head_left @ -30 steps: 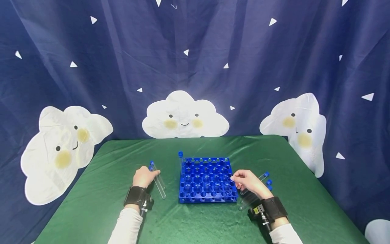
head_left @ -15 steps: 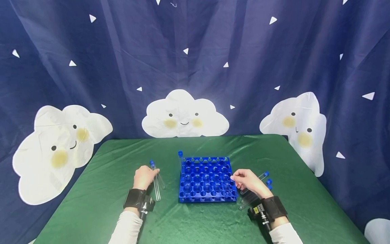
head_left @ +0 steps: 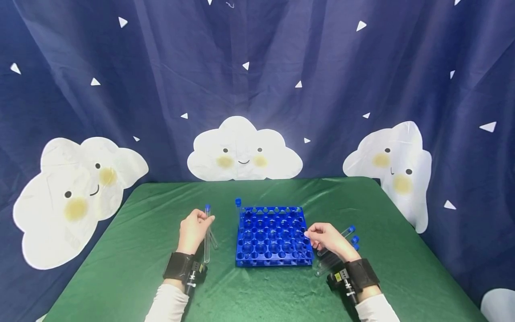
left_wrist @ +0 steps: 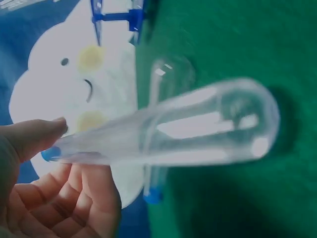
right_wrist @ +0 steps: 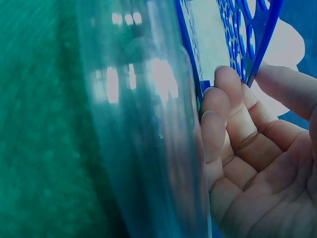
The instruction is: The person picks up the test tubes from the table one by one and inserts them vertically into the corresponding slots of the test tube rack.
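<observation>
A blue tube rack (head_left: 273,236) sits on the green tablecloth (head_left: 257,286) between the two hands, with one capped tube (head_left: 238,208) standing upright at its far left corner. Just right of the left hand's grip a second clear tube (head_left: 212,239) lies flat on the cloth. Behind the right hand several blue-capped tubes (head_left: 347,233) lie together (how many cannot be told).

The left hand (head_left: 194,230) pinches a clear test tube (head_left: 207,233) near its blue cap between thumb and fingertips, rounded bottom hanging down towards the wrist, clear of the rack. The right hand (head_left: 327,239) curls its fingers against the rack's right edge, thumb and fingertips pinching it.
</observation>
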Demonstrator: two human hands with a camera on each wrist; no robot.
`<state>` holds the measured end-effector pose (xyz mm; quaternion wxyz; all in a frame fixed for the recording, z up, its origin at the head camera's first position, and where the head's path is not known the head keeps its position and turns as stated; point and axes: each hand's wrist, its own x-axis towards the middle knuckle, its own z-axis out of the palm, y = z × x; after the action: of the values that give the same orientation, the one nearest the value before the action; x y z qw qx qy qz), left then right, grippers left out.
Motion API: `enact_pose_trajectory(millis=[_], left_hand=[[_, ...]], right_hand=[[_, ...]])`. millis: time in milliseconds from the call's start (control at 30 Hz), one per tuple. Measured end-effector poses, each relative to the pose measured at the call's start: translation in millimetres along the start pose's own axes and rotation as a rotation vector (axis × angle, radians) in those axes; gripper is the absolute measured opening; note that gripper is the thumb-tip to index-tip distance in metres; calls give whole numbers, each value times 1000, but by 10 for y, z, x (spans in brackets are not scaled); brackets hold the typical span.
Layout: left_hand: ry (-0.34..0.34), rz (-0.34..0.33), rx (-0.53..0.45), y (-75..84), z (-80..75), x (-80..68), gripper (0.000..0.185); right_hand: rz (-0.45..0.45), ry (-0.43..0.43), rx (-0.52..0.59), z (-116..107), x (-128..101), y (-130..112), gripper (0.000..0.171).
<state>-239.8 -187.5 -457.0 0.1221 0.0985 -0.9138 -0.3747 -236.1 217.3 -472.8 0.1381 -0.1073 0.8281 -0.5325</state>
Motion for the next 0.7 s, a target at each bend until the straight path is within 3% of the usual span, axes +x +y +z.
enact_pose_trajectory(millis=[300, 700], left_hand=[[131, 124, -81, 308, -86, -133, 27], [247, 243, -251, 666, -114, -313, 27]], right_hand=[[5, 3, -2, -11, -5, -13, 28], [5, 1, -7, 1, -8, -23, 28]])
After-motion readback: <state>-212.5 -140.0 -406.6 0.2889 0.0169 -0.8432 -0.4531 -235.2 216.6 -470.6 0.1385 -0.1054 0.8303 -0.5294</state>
